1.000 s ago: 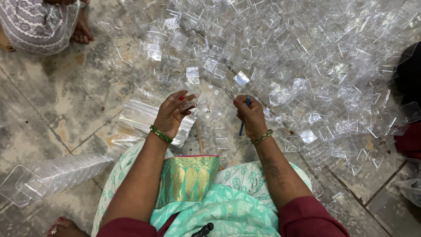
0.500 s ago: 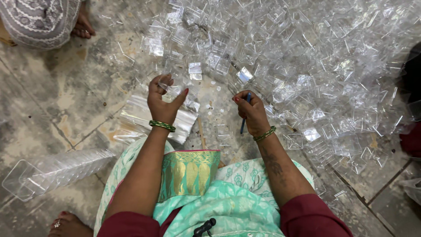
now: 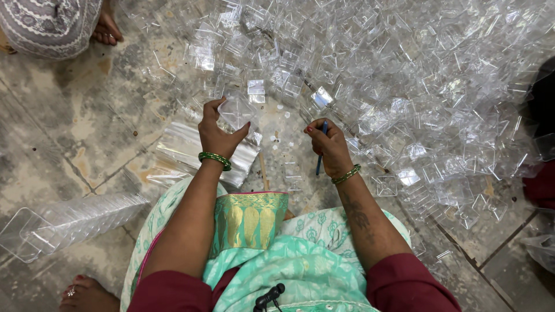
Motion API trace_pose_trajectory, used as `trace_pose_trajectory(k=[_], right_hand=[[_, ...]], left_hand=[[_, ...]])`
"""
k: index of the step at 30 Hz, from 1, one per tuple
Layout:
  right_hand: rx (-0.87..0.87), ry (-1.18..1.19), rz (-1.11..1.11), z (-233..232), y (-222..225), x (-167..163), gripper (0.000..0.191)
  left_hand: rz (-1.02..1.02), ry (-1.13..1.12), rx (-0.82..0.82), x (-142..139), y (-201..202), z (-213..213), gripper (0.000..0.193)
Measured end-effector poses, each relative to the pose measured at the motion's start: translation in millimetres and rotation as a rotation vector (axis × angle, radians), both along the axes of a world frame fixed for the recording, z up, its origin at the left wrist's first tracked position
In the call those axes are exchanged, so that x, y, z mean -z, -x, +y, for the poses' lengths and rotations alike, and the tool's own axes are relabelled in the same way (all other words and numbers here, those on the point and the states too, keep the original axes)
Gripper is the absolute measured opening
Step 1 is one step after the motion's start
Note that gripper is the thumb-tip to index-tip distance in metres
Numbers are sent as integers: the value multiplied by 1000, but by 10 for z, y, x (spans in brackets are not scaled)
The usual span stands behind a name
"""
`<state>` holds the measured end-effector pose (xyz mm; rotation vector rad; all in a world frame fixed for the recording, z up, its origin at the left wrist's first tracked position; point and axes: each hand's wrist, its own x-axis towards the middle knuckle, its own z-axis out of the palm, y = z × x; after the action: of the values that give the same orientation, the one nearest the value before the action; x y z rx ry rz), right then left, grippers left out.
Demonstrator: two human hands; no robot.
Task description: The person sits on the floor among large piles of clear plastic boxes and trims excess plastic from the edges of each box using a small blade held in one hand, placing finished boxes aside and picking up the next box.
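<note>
Person is sitting on the stone floor (image 3: 69,133), looking down at own hands. Left hand (image 3: 218,134) is curling around a clear plastic cup (image 3: 236,111), thumb on one side and fingers on the other, holding it up just above the floor. Right hand (image 3: 328,144) is closing tight on a blue pen-like tool (image 3: 320,151), tool pointing down toward the floor. Hands are sitting near each other but apart, both at the near edge of a big pile of clear cups (image 3: 404,81) that is spreading across the floor ahead and to the right. A flat stack of clear plastic bags (image 3: 185,151) is lying just below the left hand. A long nested stack of cups (image 3: 69,222) is lying on its side at the left, well apart from the hands. Green bangles are showing on both wrists. Another person's bare foot (image 3: 107,29) is resting at top left.
</note>
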<state>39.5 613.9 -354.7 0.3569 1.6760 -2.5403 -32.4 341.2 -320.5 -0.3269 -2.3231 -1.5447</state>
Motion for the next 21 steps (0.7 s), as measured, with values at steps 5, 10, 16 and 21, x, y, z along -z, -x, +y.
trace_pose_trajectory(k=[5, 10, 16, 21], right_hand=[[13, -6, -3, 2, -7, -31, 11], [1, -13, 0, 6, -7, -37, 12], [-25, -73, -42, -33, 21, -39, 14], [-63, -278, -35, -78, 2, 21, 18]], left_hand=[[-102, 119, -26, -53, -63, 46, 76], [-188, 163, -45, -22, -42, 29, 76], [-237, 503, -36, 98, 20, 26, 109], [-282, 496, -95, 110, -46, 55, 149]])
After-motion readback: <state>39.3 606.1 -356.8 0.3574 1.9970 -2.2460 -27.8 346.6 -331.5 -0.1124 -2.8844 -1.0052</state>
